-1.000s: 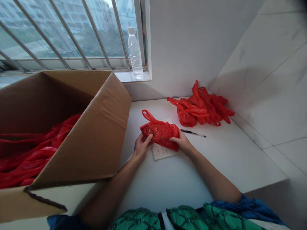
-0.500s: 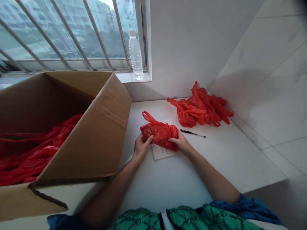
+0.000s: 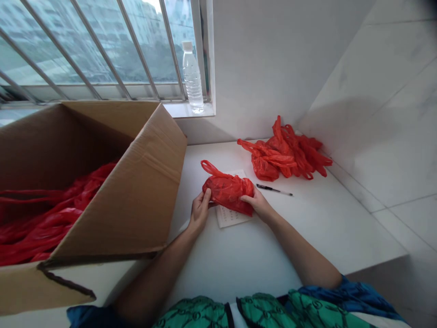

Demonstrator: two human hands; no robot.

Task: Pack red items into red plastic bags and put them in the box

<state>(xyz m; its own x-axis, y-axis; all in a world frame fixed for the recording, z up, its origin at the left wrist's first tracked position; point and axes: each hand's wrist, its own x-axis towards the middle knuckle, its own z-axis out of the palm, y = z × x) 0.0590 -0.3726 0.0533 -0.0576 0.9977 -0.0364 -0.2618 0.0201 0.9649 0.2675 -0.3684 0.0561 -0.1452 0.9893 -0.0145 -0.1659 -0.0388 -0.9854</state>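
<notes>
A red plastic bag (image 3: pixel 229 193), bunched around contents I cannot make out, is held between both hands just over a printed booklet (image 3: pixel 235 219). One handle loop of the bag sticks up at its far left. My left hand (image 3: pixel 200 209) has its thumb on the near left end of the bag, with the fingers partly hidden under it. At the bag's right end, my right hand (image 3: pixel 256 202) grips it, thumb on top and fingers behind. Just right of that hand a black-and-clear pen (image 3: pixel 274 189) lies on the white tabletop (image 3: pixel 327 228).
On the left stands an open cardboard box (image 3: pixel 136 196) with red plastic bags (image 3: pixel 64 214) inside. More red bags (image 3: pixel 287 152) are heaped at the back right, near the tiled wall (image 3: pixel 385 136). A clear water bottle (image 3: pixel 193 82) stands on the sill by the barred window.
My left thumb has shifted left and straightened at the bag's left end, which looks smoother and rounder now. My right hand has kept its grip.
</notes>
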